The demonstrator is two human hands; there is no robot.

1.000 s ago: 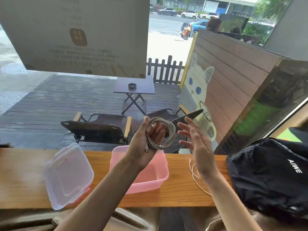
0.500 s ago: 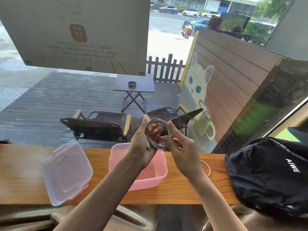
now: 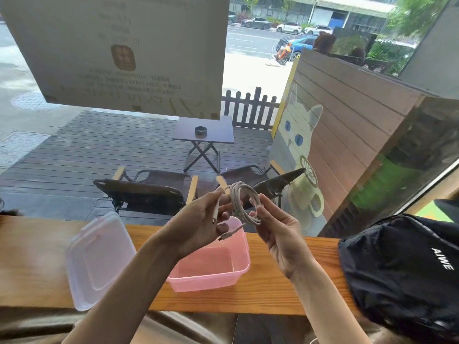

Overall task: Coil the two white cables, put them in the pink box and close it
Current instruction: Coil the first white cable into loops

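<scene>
1. Presently, both hands hold a coiled white cable (image 3: 244, 204) in the air above the pink box (image 3: 211, 269), which sits open on the wooden counter (image 3: 32, 256).
2. Left hand (image 3: 201, 227): fingers curled, thumb and forefinger pinching one plug end of the cable; a second plug end hangs loose just below the palm, over the box.
3. Right hand (image 3: 278, 229): fingers partly closed, fingertips (image 3: 258, 207) hooked through and round the right side of the coil, keeping the loops together.
4. Clear lid (image 3: 99, 256) lies off the box, just to its left on the counter, apparently joined at the pink edge, though the hinge is hard to make out.
5. Black bag (image 3: 409, 274) rests on the right end of the counter, well apart from the box.
6. Second cable: a thin white line shows at the bottom edge of the view beside the right forearm; it may be that cable, but too little shows to be sure.
7. Handling, as a judgement: the cable is light, limp and springy, so the loops will want to open once released. Best held across the whole bundle, not by a single strand; the plug ends are the stiff parts and give a firm pinch.
8. Box looks empty; nothing packed yet.
</scene>
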